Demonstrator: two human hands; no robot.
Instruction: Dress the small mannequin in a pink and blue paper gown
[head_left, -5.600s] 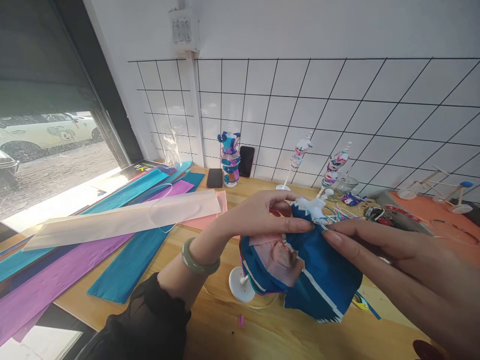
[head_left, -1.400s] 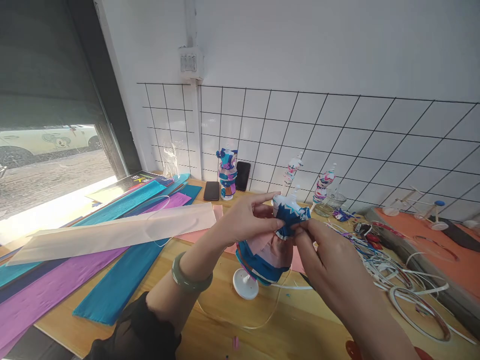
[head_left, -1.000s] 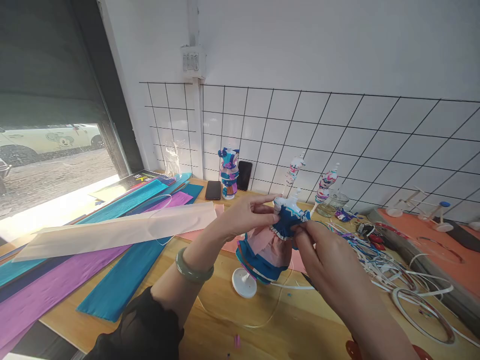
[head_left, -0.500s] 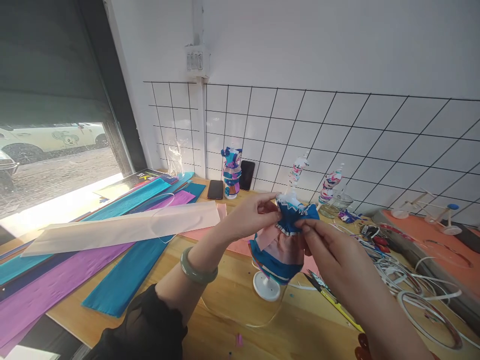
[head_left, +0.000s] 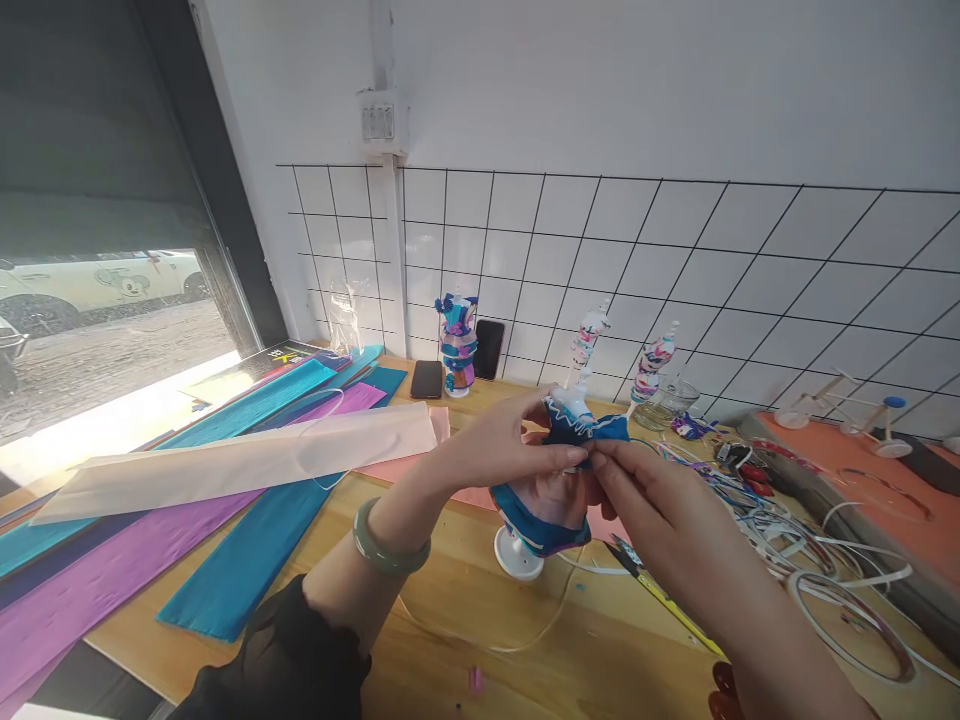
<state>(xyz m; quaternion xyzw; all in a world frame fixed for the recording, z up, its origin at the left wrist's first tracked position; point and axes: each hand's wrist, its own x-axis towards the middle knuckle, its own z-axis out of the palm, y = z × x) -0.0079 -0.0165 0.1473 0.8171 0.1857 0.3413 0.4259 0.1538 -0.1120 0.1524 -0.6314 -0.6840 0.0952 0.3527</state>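
Left hand (head_left: 501, 440) and right hand (head_left: 656, 485) pinch the doll's blue top (head_left: 611, 428); too hard a tug could tear it or topple the white stand (head_left: 516, 560)!

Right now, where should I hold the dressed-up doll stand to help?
Probably by the rim of its white base, low from the near side: that flat disc sticks out bare below the skirt, while the left hand and right hand pinch the blue cloth above.
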